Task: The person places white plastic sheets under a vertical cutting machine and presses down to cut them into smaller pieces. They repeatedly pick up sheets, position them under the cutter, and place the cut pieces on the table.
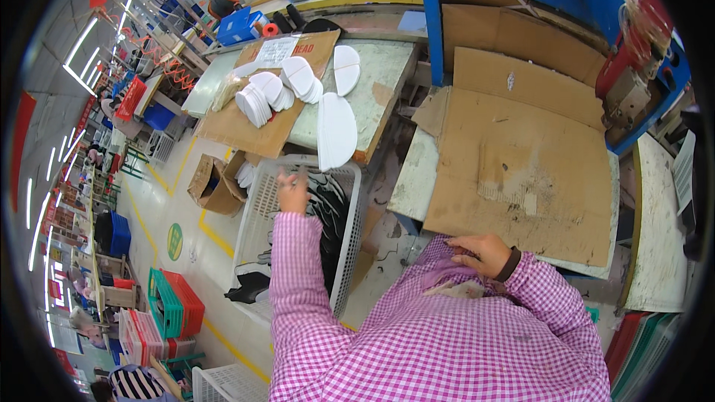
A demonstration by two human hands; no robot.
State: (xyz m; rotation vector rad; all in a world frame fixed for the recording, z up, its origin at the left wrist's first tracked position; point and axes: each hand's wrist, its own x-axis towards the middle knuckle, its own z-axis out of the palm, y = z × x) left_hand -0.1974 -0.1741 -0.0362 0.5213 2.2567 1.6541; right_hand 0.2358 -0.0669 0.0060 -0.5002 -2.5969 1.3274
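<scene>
My left hand [293, 192] reaches out over a white plastic basket [255, 216], its fingers apart and slightly blurred, with nothing visible in them. Inside the basket lie many thin black cut pieces [328, 205], overlapping in a pile. My right hand [484, 253] is close to my body, fingers stretched out and touching the front of my pink checked smock [447, 327]. White half-oval pieces [337, 130] lie beyond the basket on a table, partly fanned out in stacks [257, 104] over brown cardboard.
A pale worktable [387, 74] stands ahead. To the right, a blue-framed machine [433, 22] has a cardboard-covered bed [536, 156]. An open cardboard box [212, 184] sits on the floor left of the basket. Green and red crates [165, 301] stand farther left.
</scene>
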